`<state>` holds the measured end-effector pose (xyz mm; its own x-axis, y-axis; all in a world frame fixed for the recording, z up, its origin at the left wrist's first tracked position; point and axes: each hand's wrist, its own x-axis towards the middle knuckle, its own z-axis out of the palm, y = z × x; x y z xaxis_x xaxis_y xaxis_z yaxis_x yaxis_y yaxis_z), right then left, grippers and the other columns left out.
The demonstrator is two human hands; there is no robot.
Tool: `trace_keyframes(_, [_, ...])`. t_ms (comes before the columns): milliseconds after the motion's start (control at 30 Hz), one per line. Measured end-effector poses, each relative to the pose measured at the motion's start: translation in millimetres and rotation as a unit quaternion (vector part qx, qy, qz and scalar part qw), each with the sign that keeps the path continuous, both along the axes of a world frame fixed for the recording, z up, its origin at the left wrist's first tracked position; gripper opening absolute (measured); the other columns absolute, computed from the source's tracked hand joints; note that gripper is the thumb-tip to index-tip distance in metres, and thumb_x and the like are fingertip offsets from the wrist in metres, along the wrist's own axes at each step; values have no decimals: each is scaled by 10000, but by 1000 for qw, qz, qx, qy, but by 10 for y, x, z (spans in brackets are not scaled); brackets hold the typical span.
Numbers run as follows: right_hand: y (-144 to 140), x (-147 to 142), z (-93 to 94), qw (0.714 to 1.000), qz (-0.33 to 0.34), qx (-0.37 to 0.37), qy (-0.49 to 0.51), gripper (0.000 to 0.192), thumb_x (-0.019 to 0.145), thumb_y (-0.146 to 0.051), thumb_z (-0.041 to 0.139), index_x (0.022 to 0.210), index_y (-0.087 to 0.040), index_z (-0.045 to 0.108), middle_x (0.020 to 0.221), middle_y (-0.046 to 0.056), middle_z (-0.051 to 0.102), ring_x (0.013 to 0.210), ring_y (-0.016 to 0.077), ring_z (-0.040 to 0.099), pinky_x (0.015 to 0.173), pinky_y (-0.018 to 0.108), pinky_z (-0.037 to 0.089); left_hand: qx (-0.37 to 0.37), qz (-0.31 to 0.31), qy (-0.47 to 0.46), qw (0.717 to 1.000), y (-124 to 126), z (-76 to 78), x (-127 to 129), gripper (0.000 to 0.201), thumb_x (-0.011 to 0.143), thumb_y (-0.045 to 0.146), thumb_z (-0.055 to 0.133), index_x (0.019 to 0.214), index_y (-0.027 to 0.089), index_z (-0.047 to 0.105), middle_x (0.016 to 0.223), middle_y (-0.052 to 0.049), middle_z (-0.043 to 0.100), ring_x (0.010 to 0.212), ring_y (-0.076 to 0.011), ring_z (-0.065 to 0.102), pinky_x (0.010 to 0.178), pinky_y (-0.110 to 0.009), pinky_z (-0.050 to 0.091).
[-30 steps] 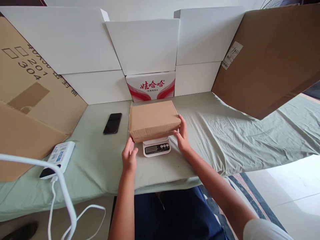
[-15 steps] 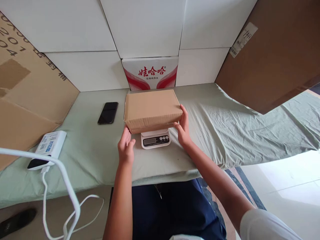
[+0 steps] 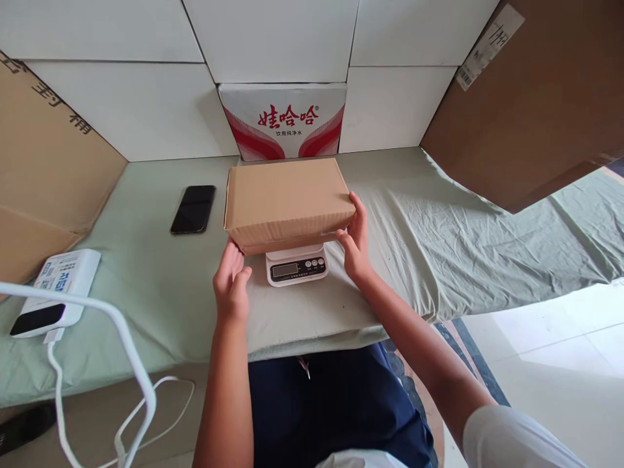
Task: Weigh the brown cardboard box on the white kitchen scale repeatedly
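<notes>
Brown cardboard box (image 3: 288, 200), closed and rectangular, already sits on the small white digital kitchen scale (image 3: 296, 266) atop the pale green cloth-covered table (image 3: 429, 221). Left hand (image 3: 230, 283) is open at its near-left corner; right hand (image 3: 355, 244) lightly cups the right end. Display unreadable.

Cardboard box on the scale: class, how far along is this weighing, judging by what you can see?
Done: the cardboard box sits on the white scale. In hand: the left hand touches its near left corner and the right hand its right end. Left: letting go; the display is too small to read.
</notes>
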<state>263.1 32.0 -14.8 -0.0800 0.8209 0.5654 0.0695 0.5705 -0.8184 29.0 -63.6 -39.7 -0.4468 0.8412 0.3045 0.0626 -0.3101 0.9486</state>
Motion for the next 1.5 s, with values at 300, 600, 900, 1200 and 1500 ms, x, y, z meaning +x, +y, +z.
trace_keyframes(300, [-7, 2, -4, 999, -28, 15, -21, 690, 945, -658, 460, 1554, -392, 274, 1618, 30, 331, 1478, 313, 379, 1162, 544, 435, -8, 29, -17, 999, 15, -10, 2, 709, 749, 189, 610, 1458, 189, 571, 1491, -120, 576, 1429, -339, 476, 1202, -494, 358])
trace_keyframes(600, [1, -3, -7, 1000, -20, 0, -8, 676, 947, -639, 470, 1554, -404, 285, 1611, 25, 355, 1461, 303, 409, 1145, 526, 451, -13, 37, -4, 999, 38, -48, -8, 691, 755, 214, 617, 1445, 199, 585, 1476, -115, 591, 1428, -344, 474, 1206, -508, 349])
trace_keyframes(900, [-13, -7, 9, 1000, -7, -20, 6, 688, 934, -605, 493, 1555, -389, 291, 1626, 25, 349, 1469, 315, 393, 1174, 564, 399, 1, 10, -1, 1000, 62, -38, -20, 752, 745, 210, 610, 1492, 198, 529, 1528, -110, 538, 1460, -334, 431, 1217, -490, 329])
trace_keyframes(1200, [-5, -8, 21, 1000, -12, -16, -10, 683, 950, -633, 438, 1564, -385, 271, 1645, 14, 318, 1490, 308, 368, 1192, 542, 398, -2, 1, 0, 1000, 55, -8, 6, 763, 743, 210, 605, 1501, 200, 516, 1539, -110, 528, 1469, -327, 423, 1218, -482, 326])
trace_keyframes(1500, [29, -21, -5, 1000, -1, -8, -13, 698, 950, -625, 428, 1572, -376, 231, 1654, 19, 295, 1528, 313, 308, 1221, 580, 337, 21, -11, -18, 1000, 64, 34, 19, 750, 735, 226, 641, 1477, 172, 541, 1551, -131, 509, 1481, -350, 397, 1230, -486, 296])
